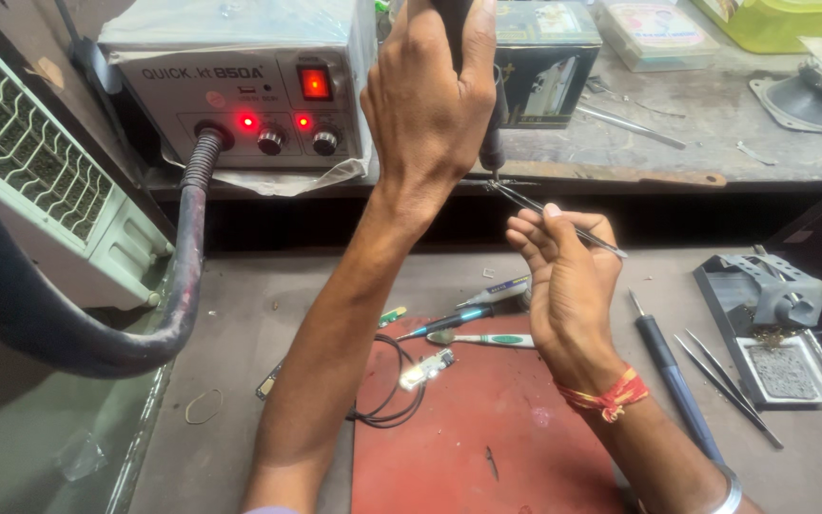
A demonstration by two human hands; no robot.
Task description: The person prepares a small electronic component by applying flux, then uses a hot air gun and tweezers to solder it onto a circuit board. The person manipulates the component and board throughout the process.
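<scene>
My left hand [427,100] is raised in front of the grey hot-air station [240,95] and is shut on a black hot-air wand [492,143] whose nozzle points down. My right hand [568,286] holds thin metal tweezers [563,224]. Their tips reach up to just under the nozzle. Whether they pinch anything is too small to tell. Below both hands lies a red mat [487,428] with a small circuit board [427,366] and a black wire loop [397,390] at its left edge.
A thick black hose [183,266] curves left from the station, whose red lamps are lit. A toothbrush [482,338], a soldering iron [673,381], spare tweezers [725,381] and an iron stand [763,295] lie on the bench. A white grille unit [40,171] stands at left. Boxes sit on the rear shelf.
</scene>
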